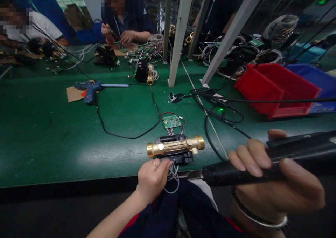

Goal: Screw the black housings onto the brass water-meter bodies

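1. Right hand, before the counter's near edge, wraps a black cylindrical tool.
2. Left hand, fingertips together at the black housing and looped gray cable — grip unclear.
3. Brass pipe: shiny, threaded at 2 ends, across the housing — room leftward, up to a black cord.
4. Beyond: 1 wired green board, red plastic bin, blue glue gun.
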